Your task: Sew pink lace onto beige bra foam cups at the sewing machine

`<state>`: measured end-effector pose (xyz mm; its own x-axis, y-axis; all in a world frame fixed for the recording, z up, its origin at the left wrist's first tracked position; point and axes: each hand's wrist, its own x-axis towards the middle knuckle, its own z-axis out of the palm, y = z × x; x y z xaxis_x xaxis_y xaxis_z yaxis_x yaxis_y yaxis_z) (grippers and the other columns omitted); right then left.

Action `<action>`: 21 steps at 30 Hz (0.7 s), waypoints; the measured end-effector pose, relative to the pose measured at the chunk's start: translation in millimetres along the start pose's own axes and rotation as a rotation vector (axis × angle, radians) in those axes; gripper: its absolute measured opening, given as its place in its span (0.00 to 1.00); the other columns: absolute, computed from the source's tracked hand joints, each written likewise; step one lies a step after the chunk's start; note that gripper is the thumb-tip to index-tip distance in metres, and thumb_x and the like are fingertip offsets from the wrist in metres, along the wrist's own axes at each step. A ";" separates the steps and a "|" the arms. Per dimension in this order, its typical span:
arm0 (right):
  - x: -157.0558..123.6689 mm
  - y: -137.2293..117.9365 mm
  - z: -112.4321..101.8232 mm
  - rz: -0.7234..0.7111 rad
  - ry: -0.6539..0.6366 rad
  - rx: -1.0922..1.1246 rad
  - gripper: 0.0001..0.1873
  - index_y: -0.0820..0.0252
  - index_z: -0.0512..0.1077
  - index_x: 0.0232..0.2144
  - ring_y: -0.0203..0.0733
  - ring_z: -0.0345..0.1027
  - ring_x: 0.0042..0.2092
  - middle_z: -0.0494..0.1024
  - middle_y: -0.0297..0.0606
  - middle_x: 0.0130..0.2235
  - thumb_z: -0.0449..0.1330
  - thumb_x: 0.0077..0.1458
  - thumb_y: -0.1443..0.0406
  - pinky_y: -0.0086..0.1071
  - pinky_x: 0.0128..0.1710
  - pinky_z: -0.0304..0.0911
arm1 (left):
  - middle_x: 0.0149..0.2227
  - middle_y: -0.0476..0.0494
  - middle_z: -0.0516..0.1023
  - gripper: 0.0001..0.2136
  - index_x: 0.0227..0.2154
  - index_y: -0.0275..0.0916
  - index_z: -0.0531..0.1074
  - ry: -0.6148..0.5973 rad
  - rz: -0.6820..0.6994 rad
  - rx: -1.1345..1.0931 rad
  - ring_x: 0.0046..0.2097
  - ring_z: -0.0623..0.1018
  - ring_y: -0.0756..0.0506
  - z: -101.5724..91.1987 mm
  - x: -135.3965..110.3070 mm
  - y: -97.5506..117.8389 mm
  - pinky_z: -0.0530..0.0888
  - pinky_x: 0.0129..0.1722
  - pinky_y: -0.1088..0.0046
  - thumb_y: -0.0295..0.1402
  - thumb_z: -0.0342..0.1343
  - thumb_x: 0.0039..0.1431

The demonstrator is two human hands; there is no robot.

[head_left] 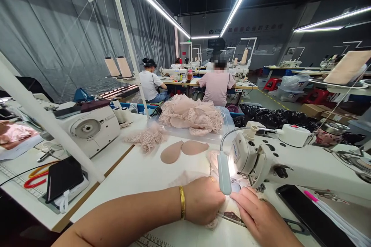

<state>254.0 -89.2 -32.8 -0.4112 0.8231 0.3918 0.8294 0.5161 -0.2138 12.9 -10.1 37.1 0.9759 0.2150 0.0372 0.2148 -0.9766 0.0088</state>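
My left hand (203,200), with a gold bangle on the wrist, rests curled on a pale pink lace piece (188,179) beside the needle of a white sewing machine (290,158). My right hand (261,218) lies on the same fabric in front of the machine head, fingers pressed down on it. A small grey lamp (224,171) on a flexible neck lights the needle area between both hands. Two beige bra cups (182,149) lie on the white table (139,177) just beyond.
A clear bin (228,121) heaped with pink lace stands behind the cups. A second machine (89,127) and a black phone (62,177) sit left; another phone (313,216) lies right. Two seated workers (216,83) face away. Black bags (278,117) lie right.
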 end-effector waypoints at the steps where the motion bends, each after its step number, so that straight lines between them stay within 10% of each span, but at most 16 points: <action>1: 0.4 -1.3 -0.3 -0.010 0.003 0.001 0.18 0.47 0.76 0.51 0.44 0.78 0.37 0.81 0.37 0.39 0.50 0.69 0.67 0.33 0.34 0.73 | 0.33 0.42 0.75 0.05 0.28 0.39 0.67 0.009 -0.002 0.010 0.32 0.72 0.43 -0.6 3.8 -1.2 0.70 0.30 0.64 0.28 0.58 0.56; 10: -2.4 -2.6 5.1 0.046 0.002 -0.076 0.21 0.51 0.73 0.58 0.38 0.72 0.26 0.81 0.39 0.40 0.45 0.73 0.66 0.29 0.23 0.68 | 0.34 0.44 0.74 0.04 0.31 0.40 0.65 0.108 -0.049 0.030 0.32 0.71 0.45 0.5 11.8 -1.2 0.65 0.27 0.65 0.28 0.56 0.59; 21: -1.0 0.3 8.5 0.016 0.064 -0.084 0.19 0.51 0.76 0.53 0.42 0.82 0.42 0.84 0.42 0.47 0.47 0.72 0.64 0.29 0.32 0.75 | 0.40 0.38 0.79 0.12 0.34 0.37 0.72 0.103 -0.162 -0.018 0.41 0.77 0.38 13.2 14.4 -3.2 0.74 0.35 0.60 0.41 0.62 0.61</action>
<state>251.4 -87.9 -40.9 -0.3744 0.8129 0.4460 0.8659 0.4787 -0.1455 26.7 -3.9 24.4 0.9191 0.3697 0.1362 0.3675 -0.9291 0.0413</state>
